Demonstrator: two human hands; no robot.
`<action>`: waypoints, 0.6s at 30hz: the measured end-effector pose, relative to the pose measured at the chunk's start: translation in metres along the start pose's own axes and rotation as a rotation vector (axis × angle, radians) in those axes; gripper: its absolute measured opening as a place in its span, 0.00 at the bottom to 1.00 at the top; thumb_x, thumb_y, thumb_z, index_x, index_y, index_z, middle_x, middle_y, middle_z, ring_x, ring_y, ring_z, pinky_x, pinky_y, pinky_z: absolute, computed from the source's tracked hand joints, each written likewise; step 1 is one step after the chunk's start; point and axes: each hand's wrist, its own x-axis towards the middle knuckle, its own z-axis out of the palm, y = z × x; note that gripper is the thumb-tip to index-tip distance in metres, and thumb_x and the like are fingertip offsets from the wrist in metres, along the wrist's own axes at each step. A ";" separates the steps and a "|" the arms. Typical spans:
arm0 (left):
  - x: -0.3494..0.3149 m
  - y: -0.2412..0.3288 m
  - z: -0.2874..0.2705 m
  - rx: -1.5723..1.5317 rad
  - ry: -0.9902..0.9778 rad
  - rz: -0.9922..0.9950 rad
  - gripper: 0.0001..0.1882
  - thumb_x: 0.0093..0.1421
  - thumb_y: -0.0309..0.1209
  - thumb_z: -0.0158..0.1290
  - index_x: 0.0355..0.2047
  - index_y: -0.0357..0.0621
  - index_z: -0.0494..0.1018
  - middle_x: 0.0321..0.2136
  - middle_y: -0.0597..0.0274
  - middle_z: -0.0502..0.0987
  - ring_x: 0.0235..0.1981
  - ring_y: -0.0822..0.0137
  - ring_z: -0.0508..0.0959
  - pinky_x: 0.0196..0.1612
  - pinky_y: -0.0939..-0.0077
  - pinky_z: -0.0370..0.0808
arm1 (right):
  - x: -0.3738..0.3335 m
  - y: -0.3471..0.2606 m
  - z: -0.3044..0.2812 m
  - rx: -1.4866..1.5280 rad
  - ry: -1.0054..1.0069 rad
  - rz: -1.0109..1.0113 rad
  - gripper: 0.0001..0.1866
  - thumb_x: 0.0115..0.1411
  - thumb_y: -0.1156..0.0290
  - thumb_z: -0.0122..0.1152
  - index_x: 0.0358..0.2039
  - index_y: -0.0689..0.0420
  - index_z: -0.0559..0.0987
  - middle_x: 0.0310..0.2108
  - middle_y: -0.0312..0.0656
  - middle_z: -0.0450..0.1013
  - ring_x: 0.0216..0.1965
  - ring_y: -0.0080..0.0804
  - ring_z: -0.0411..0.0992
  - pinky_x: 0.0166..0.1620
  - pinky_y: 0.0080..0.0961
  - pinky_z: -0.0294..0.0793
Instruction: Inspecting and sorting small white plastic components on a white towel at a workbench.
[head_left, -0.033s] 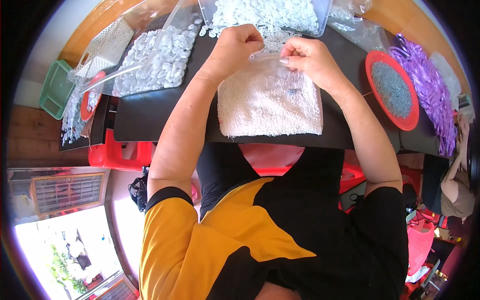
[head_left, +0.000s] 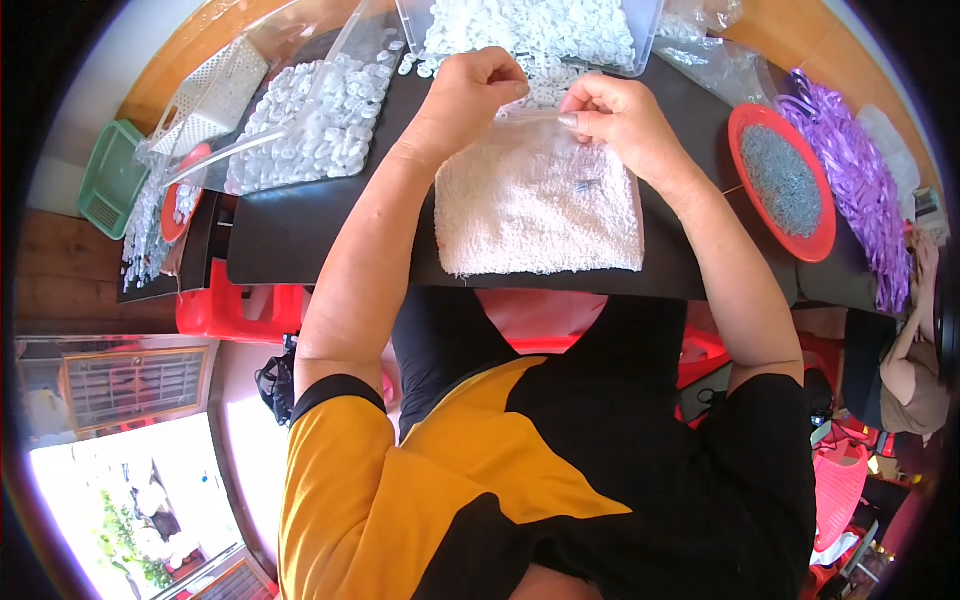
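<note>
A folded white towel (head_left: 540, 215) lies on the dark table in front of me. Over its far edge is a translucent strip (head_left: 535, 116) that looks like the top of a clear plastic bag. My left hand (head_left: 478, 85) is closed in a pinch near the strip's left end; whatever is in its fingertips is hidden. My right hand (head_left: 618, 115) pinches thumb against fingers at the strip's right end, and what it grips is too small to make out. A few tiny grey metal pieces (head_left: 586, 186) rest on the towel.
A clear bin of small white plastic pieces (head_left: 530, 30) stands beyond my hands, with loose ones spilled before it. Left are a bag of white pieces (head_left: 310, 125) and a green basket (head_left: 110, 180). Right are a red plate (head_left: 738, 150) of grey metal bits and purple ribbons (head_left: 850, 170).
</note>
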 end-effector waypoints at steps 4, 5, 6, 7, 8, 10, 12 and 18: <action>-0.005 0.018 0.002 -0.438 -0.025 -0.085 0.07 0.57 0.27 0.57 0.33 0.35 0.76 0.23 0.67 0.74 0.22 0.79 0.71 0.23 0.86 0.67 | 0.001 -0.012 0.001 0.195 0.112 -0.003 0.04 0.57 0.75 0.59 0.32 0.62 0.77 0.25 0.35 0.73 0.26 0.20 0.70 0.29 0.15 0.67; -0.007 0.021 0.004 -0.552 -0.034 -0.094 0.07 0.58 0.26 0.56 0.33 0.34 0.75 0.23 0.65 0.74 0.22 0.77 0.71 0.23 0.83 0.67 | 0.002 -0.015 0.002 0.189 0.112 -0.014 0.04 0.57 0.75 0.59 0.32 0.62 0.77 0.25 0.35 0.73 0.26 0.20 0.70 0.29 0.15 0.67; -0.008 0.026 0.006 -0.617 -0.027 -0.110 0.07 0.58 0.26 0.56 0.34 0.33 0.74 0.24 0.64 0.74 0.21 0.76 0.71 0.23 0.83 0.67 | 0.003 -0.018 0.003 0.253 0.141 0.022 0.04 0.58 0.74 0.58 0.32 0.61 0.77 0.25 0.36 0.74 0.26 0.20 0.71 0.29 0.16 0.67; -0.010 0.031 0.008 -0.684 -0.024 -0.129 0.07 0.59 0.26 0.55 0.34 0.33 0.74 0.24 0.63 0.74 0.21 0.75 0.71 0.24 0.82 0.67 | 0.003 -0.021 0.005 0.319 0.171 0.063 0.05 0.58 0.73 0.58 0.33 0.61 0.77 0.26 0.36 0.74 0.27 0.21 0.72 0.29 0.16 0.68; -0.011 0.034 0.009 -0.707 -0.014 -0.134 0.07 0.59 0.26 0.54 0.35 0.33 0.73 0.24 0.62 0.74 0.21 0.74 0.71 0.25 0.81 0.68 | 0.003 -0.026 0.007 0.338 0.166 0.102 0.06 0.59 0.72 0.55 0.34 0.61 0.77 0.27 0.39 0.75 0.27 0.24 0.74 0.30 0.18 0.69; -0.012 0.038 0.007 -0.753 -0.002 -0.147 0.07 0.60 0.26 0.54 0.35 0.33 0.73 0.25 0.62 0.74 0.21 0.74 0.71 0.25 0.81 0.68 | 0.005 -0.033 0.008 0.417 0.147 0.149 0.07 0.61 0.72 0.54 0.36 0.61 0.76 0.28 0.39 0.75 0.27 0.26 0.74 0.30 0.18 0.69; -0.013 0.043 0.004 -0.798 0.012 -0.160 0.07 0.60 0.26 0.54 0.35 0.34 0.73 0.25 0.62 0.74 0.21 0.74 0.71 0.25 0.81 0.68 | 0.008 -0.039 0.008 0.495 0.124 0.197 0.07 0.62 0.71 0.53 0.37 0.61 0.76 0.28 0.40 0.76 0.27 0.27 0.74 0.31 0.18 0.69; -0.013 0.055 0.002 -0.704 0.118 -0.104 0.05 0.58 0.26 0.56 0.32 0.36 0.74 0.22 0.65 0.75 0.20 0.76 0.71 0.22 0.84 0.66 | 0.011 -0.046 0.011 0.652 0.135 0.168 0.06 0.60 0.74 0.52 0.35 0.62 0.74 0.26 0.43 0.74 0.25 0.31 0.75 0.28 0.20 0.69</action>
